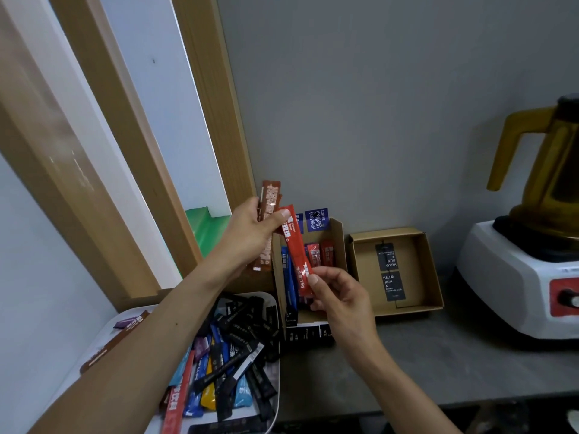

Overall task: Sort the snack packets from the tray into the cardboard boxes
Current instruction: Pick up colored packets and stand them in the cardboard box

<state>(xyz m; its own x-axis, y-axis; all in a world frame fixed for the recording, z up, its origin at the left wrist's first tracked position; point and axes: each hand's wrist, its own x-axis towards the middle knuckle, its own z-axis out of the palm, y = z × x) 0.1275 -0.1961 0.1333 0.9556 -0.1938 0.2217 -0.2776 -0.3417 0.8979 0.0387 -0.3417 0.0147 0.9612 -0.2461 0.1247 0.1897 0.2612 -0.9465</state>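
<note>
Most of the packets point(232, 355) are unsorted: a mixed heap of black, blue, yellow and red sticks fills the white tray point(131, 310) at the worktop's near left corner. Above it, the left hand point(250, 230) curls round a few brown packets point(270, 198), its thumb pressed on the top end of a red packet point(296, 255). That red packet slants down over the open cardboard box point(340, 245) against the back wall, where some blue packets point(289, 277) and a few red packets point(319, 253) already stand. The right hand point(341, 296) pinches the red packet's lower end between thumb and fingers. Just beside that box, a shallow cardboard box point(432, 270) holds only black tags point(390, 270), no packets. By my reckoning the sorting is at an early stage; the red one probably joins its like.
</note>
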